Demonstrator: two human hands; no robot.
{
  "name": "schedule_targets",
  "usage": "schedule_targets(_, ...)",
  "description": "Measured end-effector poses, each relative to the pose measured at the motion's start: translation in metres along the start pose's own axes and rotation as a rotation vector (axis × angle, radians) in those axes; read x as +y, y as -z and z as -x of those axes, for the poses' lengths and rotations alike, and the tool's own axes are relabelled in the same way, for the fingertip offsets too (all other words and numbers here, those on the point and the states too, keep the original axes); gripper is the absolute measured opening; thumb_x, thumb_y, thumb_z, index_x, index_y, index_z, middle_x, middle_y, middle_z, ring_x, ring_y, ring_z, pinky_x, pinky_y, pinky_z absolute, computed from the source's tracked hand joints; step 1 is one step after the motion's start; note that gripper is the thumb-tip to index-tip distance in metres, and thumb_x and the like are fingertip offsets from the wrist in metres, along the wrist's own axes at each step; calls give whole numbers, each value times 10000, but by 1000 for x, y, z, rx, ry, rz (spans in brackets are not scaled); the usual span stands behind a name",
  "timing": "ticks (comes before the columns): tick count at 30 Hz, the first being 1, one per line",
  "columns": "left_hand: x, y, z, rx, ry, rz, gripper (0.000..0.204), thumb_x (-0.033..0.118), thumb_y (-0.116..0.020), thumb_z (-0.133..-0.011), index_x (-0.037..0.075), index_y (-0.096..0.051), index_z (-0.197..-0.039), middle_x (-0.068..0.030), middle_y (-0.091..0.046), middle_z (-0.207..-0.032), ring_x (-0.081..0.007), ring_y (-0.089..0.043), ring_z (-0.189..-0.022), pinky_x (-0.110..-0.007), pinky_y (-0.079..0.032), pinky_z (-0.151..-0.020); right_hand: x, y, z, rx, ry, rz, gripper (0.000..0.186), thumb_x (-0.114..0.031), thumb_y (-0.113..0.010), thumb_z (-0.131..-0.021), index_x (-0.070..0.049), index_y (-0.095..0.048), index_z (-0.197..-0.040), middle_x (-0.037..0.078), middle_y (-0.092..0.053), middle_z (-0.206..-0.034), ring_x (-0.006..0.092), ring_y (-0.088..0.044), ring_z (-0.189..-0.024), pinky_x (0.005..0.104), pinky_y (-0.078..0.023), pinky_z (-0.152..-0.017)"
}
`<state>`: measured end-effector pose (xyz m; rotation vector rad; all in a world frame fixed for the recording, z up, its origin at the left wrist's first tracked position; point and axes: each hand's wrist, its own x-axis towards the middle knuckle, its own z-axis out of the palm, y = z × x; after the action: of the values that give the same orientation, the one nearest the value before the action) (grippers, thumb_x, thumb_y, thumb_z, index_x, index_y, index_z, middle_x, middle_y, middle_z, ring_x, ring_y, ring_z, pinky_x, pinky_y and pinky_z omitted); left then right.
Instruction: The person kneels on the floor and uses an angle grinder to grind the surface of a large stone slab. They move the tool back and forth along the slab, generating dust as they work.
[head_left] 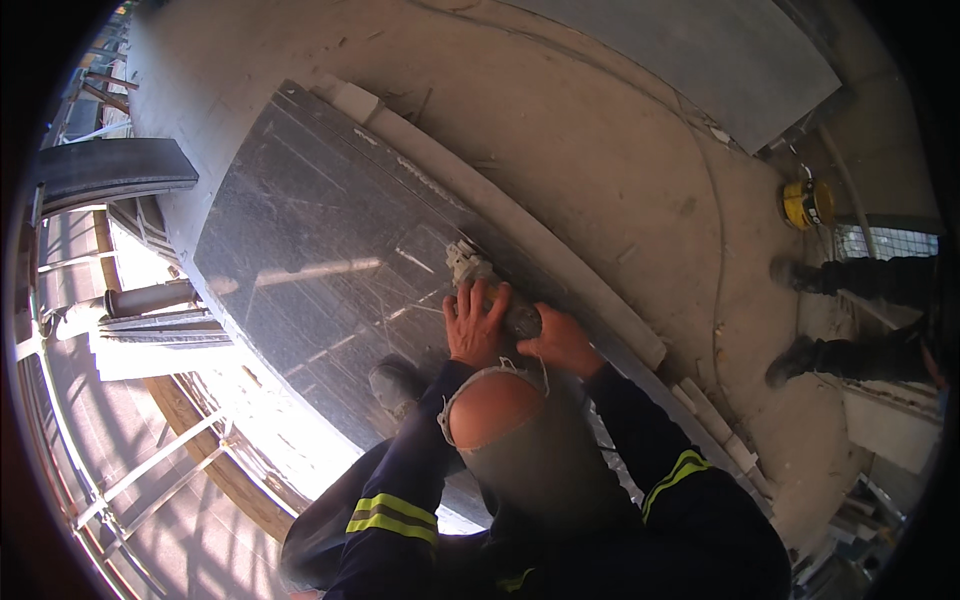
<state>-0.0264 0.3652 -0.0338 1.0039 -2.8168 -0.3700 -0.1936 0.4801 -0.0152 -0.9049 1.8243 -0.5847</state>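
Note:
A dusty angle grinder (522, 320) rests at the long edge of a dark, polished stone slab (300, 200). My left hand (478, 325) lies over the front of its body, just behind the pale, dust-caked head. At the rear end, my right hand (562, 342) grips the body with the thumb on top. The grinder's disc is hidden from view. A scored line with whitish chips (415, 170) runs along the slab near that edge. My bent knee, bare through torn trousers (495, 410), is close behind both hands, and my shoe (392, 382) stands on the slab.
A pale strip (520, 245) lies along the slab's far side on dusty ground. Another person's legs (870, 280) are at the right, below a yellow bucket (806, 204). A grey slab (700, 60) is at the upper right. Metal railing (75, 460) borders the left side.

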Motion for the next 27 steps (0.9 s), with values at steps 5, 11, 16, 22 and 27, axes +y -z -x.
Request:
schedule_targets(5,3,-1,5,-22,-24,-64,648,171,-669,-895,276,-541,-1522,-154,-494,-1539,-376,-445,-1467,-632,-369,-1119,-5,2,4,9,-16,33,781,-328,-837,-709,80,-601,-1331,328,-727,-1160,480,-711,-1123,502,-574,-949)
schedule_targets(11,8,-3,8,-31,-48,-82,663,167,-685,-881,244,-540,-1524,-170,-494,-1539,-381,-454,-1458,-637,-374,-1117,-1,4,8,-4,-47,-4,809,-334,-835,-712,93,-609,-1360,346,-713,-1229,485,-687,-1191,501,-558,-1015)
schedule_targets(16,11,-9,9,13,-105,-143,658,153,-685,-883,235,-542,-1520,-168,-493,-1543,-387,-456,-1456,-641,-374,-1108,11,2,11,-8,-24,-24,840,-341,-838,-714,105,-598,-1384,342,-716,-1229,481,-685,-1199,497,-560,-1018)
schedule_targets(22,25,-17,17,25,-30,-109,643,127,-676,-895,215,-545,-1518,-163,-481,-1559,-379,-443,-1472,-641,-340,-1125,18,1,16,14,-31,52,826,-327,-807,-712,114,-602,-1379,344,-725,-1200,486,-697,-1171,498,-568,-1019)
schedule_targets(27,31,-17,22,38,-42,-63,725,119,-717,-839,210,-529,-1533,-159,-463,-1576,-385,-432,-1480,-646,-316,-1141,16,4,26,37,-6,68,819,-328,-796,-715,107,-605,-1381,341,-727,-1189,490,-699,-1156,502,-570,-1014)
